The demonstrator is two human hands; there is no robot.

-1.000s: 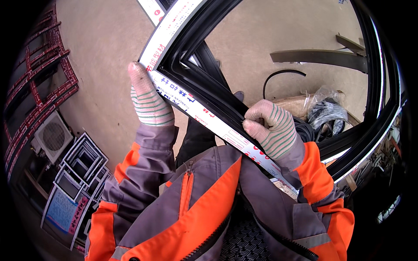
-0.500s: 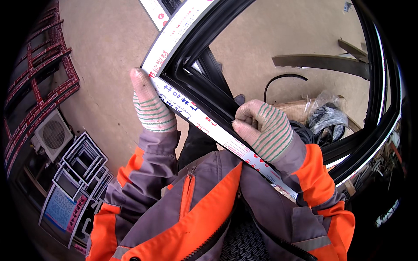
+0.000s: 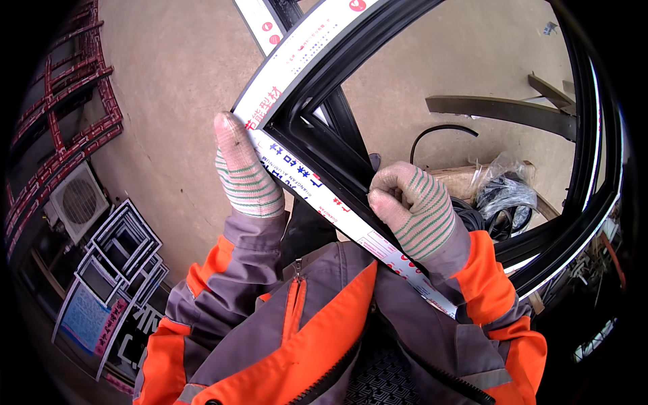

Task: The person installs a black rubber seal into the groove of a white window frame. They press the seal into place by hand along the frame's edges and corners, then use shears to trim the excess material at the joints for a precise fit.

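At nine o'clock on the frame (image 3: pixel 335 208), the left hand (image 3: pixel 246 174) rests thumb straight, fingers hidden, grip indeterminable; near six, the right hand (image 3: pixel 421 210) curls, its hold unclear.

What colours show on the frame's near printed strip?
The strip is white with red and blue print; head view.

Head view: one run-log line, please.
left hand: at frame corner | right hand: curled at near bar | right grip: contents unclear | clear plastic: seen through frame
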